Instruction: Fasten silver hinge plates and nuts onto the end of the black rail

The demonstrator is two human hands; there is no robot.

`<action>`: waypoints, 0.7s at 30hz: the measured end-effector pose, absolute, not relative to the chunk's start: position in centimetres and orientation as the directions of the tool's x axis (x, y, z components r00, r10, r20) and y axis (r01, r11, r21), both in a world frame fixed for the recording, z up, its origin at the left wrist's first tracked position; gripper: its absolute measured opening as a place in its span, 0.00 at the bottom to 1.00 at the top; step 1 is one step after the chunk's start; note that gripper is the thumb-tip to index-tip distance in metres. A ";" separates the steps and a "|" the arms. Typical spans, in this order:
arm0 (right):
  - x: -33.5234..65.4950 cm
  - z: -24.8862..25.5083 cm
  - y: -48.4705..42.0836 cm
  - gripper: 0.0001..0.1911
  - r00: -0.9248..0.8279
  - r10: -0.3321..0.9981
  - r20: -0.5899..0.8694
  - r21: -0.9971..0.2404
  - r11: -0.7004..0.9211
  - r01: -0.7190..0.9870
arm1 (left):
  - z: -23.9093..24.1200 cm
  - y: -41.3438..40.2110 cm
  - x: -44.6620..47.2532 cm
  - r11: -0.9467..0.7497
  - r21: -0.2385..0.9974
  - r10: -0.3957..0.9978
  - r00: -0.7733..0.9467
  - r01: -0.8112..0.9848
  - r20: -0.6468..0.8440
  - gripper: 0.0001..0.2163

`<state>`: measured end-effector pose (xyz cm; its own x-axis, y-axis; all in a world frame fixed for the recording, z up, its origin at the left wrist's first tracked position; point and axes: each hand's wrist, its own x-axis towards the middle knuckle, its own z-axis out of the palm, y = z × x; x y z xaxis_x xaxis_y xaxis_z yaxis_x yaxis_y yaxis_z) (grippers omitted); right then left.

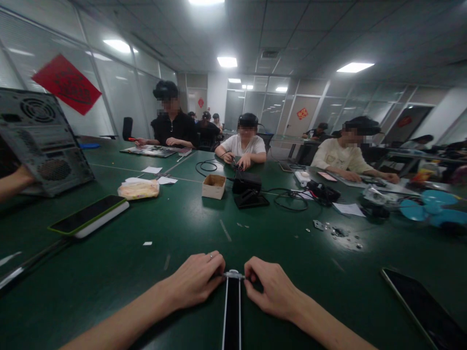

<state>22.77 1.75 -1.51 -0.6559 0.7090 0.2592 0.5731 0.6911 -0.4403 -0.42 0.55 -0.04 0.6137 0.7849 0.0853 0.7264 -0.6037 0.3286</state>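
Note:
A long black bar with silver edges [232,318] runs up from the bottom edge of the head view. At its far end sits a small metal end piece [234,275] with short parts sticking out to both sides. My left hand [197,279], with a ring on one finger, is closed in a pinch at the left side of this piece. From the right, my right hand [273,288] pinches the other side with curled fingers. The fingertips partly hide what they grip.
On the green table [189,238] lie a phone [425,308] at right, a green-edged phone [89,214] at left, and small metal parts [341,233]. A cardboard box [213,187] stands ahead beside a black device [247,183]. A computer case [45,146] is far left. Several people sit around.

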 end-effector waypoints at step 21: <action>22.7 -1.2 1.8 0.03 -0.666 0.698 0.262 -0.417 0.704 0.574 | 0.0 0.7 -0.5 -0.627 0.340 0.769 0.627 0.701 0.126 0.01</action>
<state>22.74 1.80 -1.19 -0.6660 0.6983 0.2623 0.5744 0.7044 -0.4170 -0.54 0.67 -0.05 0.6267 0.7690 0.1259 0.7008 -0.6269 0.3405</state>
